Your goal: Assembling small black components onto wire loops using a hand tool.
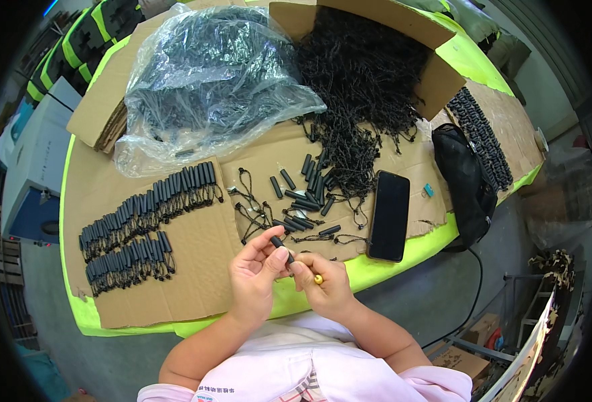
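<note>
Just above the table's near edge, my left hand (pixel 254 273) pinches a short black tube (pixel 278 244) between thumb and fingers. My right hand (pixel 329 287) meets the tube's lower end, its fingers closed round a thin tool with a round gold-coloured end (pixel 318 279). The tool's tip is hidden by my fingers. Beyond my hands lies a loose pile of black tubes (pixel 315 186), with black cord loops (pixel 246 187) to its left. Tubes with cords threaded on stand side by side in two slanting rows (pixel 152 201) on cardboard at the left.
A clear plastic bag (pixel 209 80) of dark pieces lies at the back. Beside it, a cardboard box (pixel 443 84) spills black cords (pixel 356 80). A black phone (pixel 388 216), a black pouch (pixel 458 174) and rows of dark pieces (pixel 480 134) lie at the right.
</note>
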{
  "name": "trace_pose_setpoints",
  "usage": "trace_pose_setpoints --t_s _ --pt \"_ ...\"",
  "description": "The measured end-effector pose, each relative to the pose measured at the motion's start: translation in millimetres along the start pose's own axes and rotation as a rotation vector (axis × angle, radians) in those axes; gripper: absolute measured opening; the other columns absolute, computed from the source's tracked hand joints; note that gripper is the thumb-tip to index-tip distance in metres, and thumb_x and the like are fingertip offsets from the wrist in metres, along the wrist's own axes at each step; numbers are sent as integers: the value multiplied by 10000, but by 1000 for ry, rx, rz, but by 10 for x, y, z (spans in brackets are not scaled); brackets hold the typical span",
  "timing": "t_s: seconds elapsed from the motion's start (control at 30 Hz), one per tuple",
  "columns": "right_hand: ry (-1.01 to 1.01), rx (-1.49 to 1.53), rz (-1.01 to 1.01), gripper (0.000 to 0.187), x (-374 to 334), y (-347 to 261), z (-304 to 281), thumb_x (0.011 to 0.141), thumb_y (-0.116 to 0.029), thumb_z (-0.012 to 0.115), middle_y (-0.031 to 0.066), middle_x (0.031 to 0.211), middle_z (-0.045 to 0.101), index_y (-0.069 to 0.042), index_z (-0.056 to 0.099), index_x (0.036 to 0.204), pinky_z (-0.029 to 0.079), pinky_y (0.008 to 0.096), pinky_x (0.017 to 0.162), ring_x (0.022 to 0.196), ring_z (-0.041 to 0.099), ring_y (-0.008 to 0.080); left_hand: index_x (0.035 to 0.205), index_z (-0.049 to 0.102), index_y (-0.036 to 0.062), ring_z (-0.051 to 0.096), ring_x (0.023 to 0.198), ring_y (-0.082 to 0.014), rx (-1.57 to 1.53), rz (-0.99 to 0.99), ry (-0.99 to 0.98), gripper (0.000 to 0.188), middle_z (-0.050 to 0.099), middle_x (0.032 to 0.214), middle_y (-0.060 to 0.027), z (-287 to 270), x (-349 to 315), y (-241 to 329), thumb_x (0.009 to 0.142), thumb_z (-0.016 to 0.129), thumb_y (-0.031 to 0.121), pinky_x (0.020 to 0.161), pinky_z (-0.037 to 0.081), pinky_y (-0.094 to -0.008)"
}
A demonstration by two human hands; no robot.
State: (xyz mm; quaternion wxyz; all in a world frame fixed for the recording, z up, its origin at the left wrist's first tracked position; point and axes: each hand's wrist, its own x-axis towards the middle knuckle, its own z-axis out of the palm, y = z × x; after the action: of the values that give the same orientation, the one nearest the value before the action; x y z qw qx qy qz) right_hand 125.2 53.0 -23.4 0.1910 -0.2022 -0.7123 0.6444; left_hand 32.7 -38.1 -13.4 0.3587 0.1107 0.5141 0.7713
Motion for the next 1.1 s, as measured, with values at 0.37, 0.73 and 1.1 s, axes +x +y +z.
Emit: trace_pose_setpoints --t_s 0.37,0.73,1.1 --pt "48 3 -3 164 11 -79 59 836 -57 566 112 743 605 8 580 987 453 259 523 613 587 142 1157 503 19 510 640 -49 -140 -50 10 351 576 815 -31 -45 57 -4 826 605 75 558 439 -174" --pt "156 -821 -488 473 -90 -44 34 659 88 587 114 829 585 -10 555 1121 477 310 540 648 576 237 1077 480 47 539 630 -80 -142 41 114 306 557 789 -38 -72 57 -34 807 625 59 535 451 -191" --pt "108 -695 -433 364 21 1 33 727 -54 645 107 767 601 -15 562 1079 483 309 519 620 595 239 1016 521 29 473 727 -63 287 316 204 237 502 832 -5 -310 73 55 799 606 -16 638 423 -182"
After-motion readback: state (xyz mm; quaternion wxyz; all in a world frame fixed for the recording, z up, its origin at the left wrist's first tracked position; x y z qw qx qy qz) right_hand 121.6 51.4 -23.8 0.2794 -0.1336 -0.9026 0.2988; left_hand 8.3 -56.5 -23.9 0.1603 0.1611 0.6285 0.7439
